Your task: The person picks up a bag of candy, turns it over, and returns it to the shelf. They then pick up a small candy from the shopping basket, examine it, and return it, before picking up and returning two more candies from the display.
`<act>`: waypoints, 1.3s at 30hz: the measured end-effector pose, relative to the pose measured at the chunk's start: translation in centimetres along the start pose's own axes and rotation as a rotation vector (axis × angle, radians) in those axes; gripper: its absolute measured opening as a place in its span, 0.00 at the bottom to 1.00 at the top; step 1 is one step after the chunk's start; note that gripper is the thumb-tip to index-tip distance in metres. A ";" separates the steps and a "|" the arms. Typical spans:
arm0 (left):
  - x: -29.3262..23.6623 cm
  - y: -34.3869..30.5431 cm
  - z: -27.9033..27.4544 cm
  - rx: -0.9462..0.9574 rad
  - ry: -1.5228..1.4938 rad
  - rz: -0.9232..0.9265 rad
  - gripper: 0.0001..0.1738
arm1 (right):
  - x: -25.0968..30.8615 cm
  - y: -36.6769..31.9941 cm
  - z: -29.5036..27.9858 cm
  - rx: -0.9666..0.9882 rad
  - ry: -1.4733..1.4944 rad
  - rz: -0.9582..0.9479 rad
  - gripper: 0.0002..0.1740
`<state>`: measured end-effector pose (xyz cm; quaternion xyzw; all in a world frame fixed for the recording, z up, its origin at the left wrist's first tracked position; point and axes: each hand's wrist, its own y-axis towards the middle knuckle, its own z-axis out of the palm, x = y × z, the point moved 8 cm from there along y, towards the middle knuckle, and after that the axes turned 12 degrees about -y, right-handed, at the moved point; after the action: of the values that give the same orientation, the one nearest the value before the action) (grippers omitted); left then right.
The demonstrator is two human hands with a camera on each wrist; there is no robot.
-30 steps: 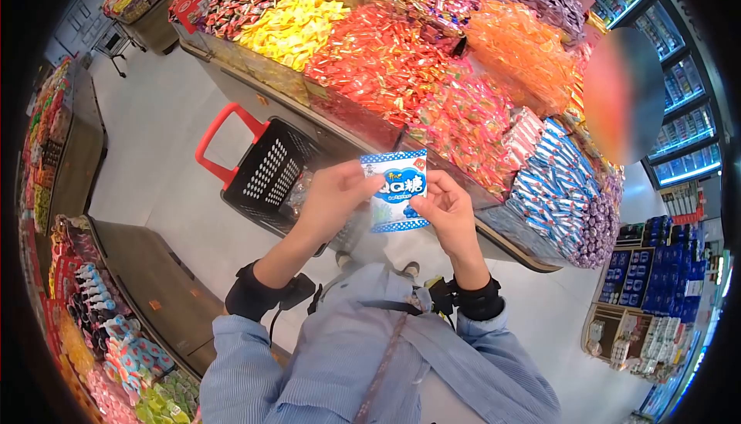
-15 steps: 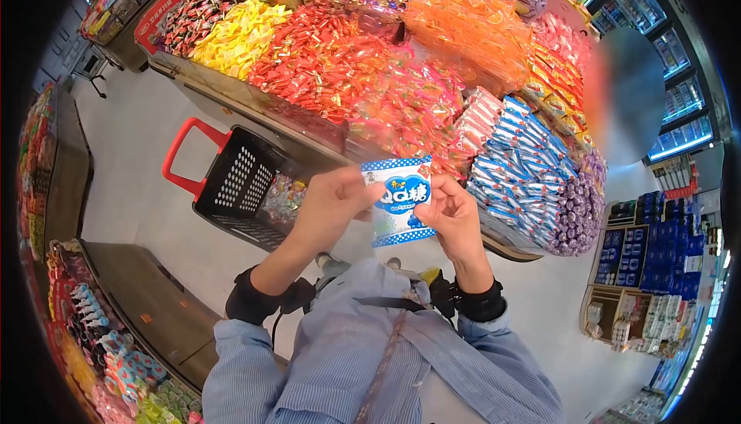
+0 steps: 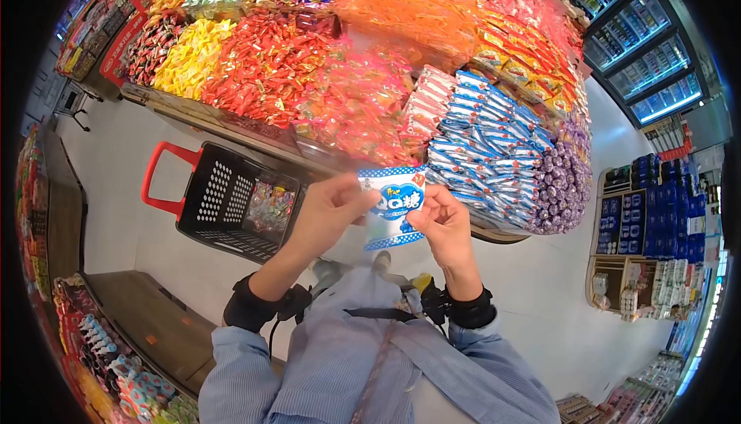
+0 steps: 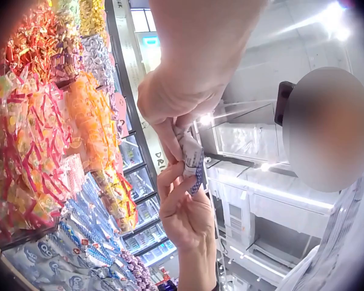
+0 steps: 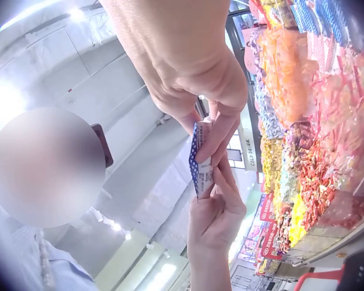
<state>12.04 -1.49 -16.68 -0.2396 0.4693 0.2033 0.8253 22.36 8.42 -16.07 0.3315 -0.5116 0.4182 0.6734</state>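
Observation:
A small blue-and-white packet of QQ gummy candy (image 3: 395,206) is held upright in front of the body, printed side up toward the head camera. The left hand (image 3: 333,209) pinches its left edge between thumb and fingers. On the opposite edge, the right hand (image 3: 445,227) grips it the same way, thumb on the front. Seen edge-on in the left wrist view, the packet (image 4: 193,156) looks creased between the two hands. Its dotted blue border (image 5: 194,159) faces the body in the right wrist view.
A wheeled-style black basket with a red handle (image 3: 164,206) stands left on the floor, wrapped candies (image 3: 270,208) inside. A long candy counter curves ahead, with blue-and-white packets (image 3: 482,154) and purple candies (image 3: 562,184). Another display (image 3: 154,323) stands lower left; stacked blue goods (image 3: 660,204) are at right.
The counter and basket have shifted left in the head view as the viewpoint turned or moved right. Both hands keep hold of the candy packet at nearly the same place before the body.

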 end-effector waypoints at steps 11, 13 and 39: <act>5.1 3.2 9.8 0.279 0.049 -0.011 0.15 | -0.3 -3.6 -3.8 0.320 0.695 0.168 0.15; 5.4 2.5 12.1 0.309 0.093 -0.161 0.14 | -0.1 -4.3 -4.1 0.261 0.796 0.223 0.15; 5.1 7.9 15.8 0.271 0.321 -0.023 0.14 | 4.9 -6.1 -15.6 -0.367 -0.104 -0.010 0.15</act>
<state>20.71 14.67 -15.70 -0.1609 0.6151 0.0882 0.7668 34.96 20.55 -15.44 0.2269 -0.6118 0.2969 0.6972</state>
